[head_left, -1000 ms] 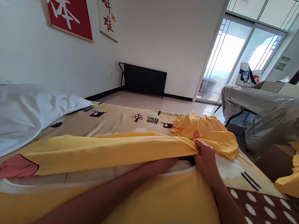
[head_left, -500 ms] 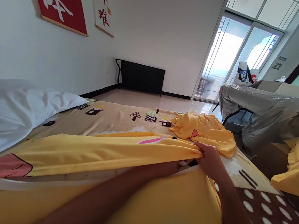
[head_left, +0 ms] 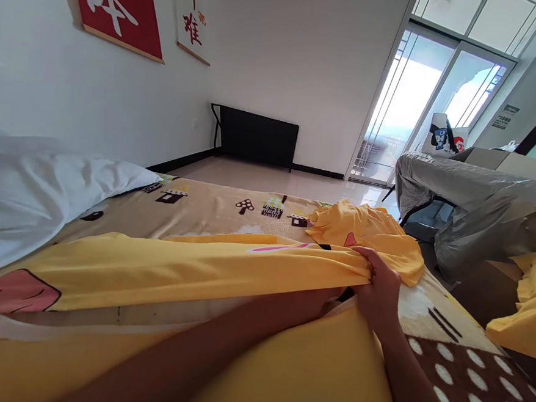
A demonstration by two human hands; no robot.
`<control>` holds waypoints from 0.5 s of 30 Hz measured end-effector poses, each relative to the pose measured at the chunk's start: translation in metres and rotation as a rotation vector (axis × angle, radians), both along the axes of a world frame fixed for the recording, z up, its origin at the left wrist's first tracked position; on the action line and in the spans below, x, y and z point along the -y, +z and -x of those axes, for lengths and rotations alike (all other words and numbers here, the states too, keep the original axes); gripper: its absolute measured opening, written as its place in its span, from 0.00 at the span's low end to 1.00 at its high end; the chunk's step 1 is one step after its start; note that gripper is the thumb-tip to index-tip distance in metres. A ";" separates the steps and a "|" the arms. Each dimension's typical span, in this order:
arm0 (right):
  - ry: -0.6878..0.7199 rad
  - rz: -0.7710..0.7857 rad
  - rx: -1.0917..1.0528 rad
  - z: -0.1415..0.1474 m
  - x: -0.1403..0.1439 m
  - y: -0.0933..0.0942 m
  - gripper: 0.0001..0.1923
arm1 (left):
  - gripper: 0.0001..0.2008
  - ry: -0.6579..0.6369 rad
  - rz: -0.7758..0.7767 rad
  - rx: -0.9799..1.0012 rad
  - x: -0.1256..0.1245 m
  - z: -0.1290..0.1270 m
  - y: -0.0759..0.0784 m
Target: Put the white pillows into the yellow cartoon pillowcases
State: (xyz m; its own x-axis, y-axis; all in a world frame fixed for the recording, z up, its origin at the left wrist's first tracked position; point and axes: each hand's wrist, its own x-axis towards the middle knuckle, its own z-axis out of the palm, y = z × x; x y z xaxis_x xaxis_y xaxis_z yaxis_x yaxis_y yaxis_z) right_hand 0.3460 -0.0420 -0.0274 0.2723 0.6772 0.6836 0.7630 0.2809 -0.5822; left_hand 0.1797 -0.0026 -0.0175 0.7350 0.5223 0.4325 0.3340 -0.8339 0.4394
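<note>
A yellow fabric cover (head_left: 190, 269) with a pink-and-black print stretches across the bed in front of me, its upper layer raised from the near layer (head_left: 302, 362). My right hand (head_left: 379, 288) is closed on the right end of the upper layer, thumb and fingers pinching the cloth. My left arm reaches in between the two layers from below. At that end my left hand (head_left: 330, 298) lies under the upper layer close to the right hand. The cloth covers most of its fingers, so its grip is hidden.
A crumpled yellow cloth (head_left: 362, 226) lies beyond my right hand on the patterned blanket (head_left: 213, 203). At left is a white pillow (head_left: 58, 186). More yellow fabric (head_left: 527, 305) rests on a box at right, near plastic-wrapped furniture (head_left: 480, 191). A black folded panel (head_left: 258, 136) leans by the wall.
The right hand has shifted slightly right, still gripping the cover's upper layer. Less of the left hand shows beneath the cloth. The view has tilted a little.
</note>
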 end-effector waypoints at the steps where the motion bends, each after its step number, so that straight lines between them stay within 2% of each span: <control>1: 0.029 0.001 -0.012 -0.001 -0.001 -0.001 0.23 | 0.16 -0.007 -0.038 -0.028 -0.002 0.000 -0.001; 4: 0.105 0.005 -0.051 -0.005 -0.003 -0.003 0.24 | 0.20 0.014 -0.165 -0.087 -0.007 -0.001 -0.004; 7: 0.138 -0.001 -0.060 -0.008 -0.004 -0.004 0.24 | 0.20 0.039 -0.206 -0.062 -0.008 -0.002 -0.004; 10: 0.138 0.002 -0.035 -0.009 -0.006 -0.002 0.24 | 0.16 0.025 -0.151 -0.058 -0.008 -0.005 -0.005; 15: 0.127 0.022 0.078 -0.012 -0.007 0.004 0.22 | 0.20 0.063 0.008 -0.017 -0.015 -0.008 -0.010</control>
State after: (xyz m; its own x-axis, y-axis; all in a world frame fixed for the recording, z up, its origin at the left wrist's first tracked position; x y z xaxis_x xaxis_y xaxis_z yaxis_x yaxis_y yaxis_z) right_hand 0.3578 -0.0345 -0.0230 0.1297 0.7178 0.6841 0.7654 0.3661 -0.5293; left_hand 0.1873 0.0126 -0.0273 0.7076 0.5710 0.4163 0.3930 -0.8076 0.4397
